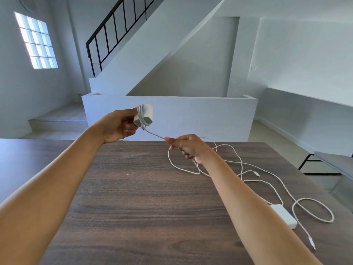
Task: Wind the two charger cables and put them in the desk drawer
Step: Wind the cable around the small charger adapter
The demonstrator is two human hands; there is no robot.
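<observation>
Behind the right hand (188,147), a stretch of the white cable (155,135) vanishes inside the curled fingers, so its run through the palm cannot be followed. Right of that hand the slack crosses itself in loops, and which strand belongs to which charger cannot be told. The left hand (116,127) covers the near side of the wound charger brick (144,114); the number of turns on it is too blurred to count. The second charger brick (284,215), right of the right forearm, is partly hidden by that arm. Both arms are cut by the lower edge. The desk (143,197) runs out of view at the bottom and the left, so its front cannot be seen.
</observation>
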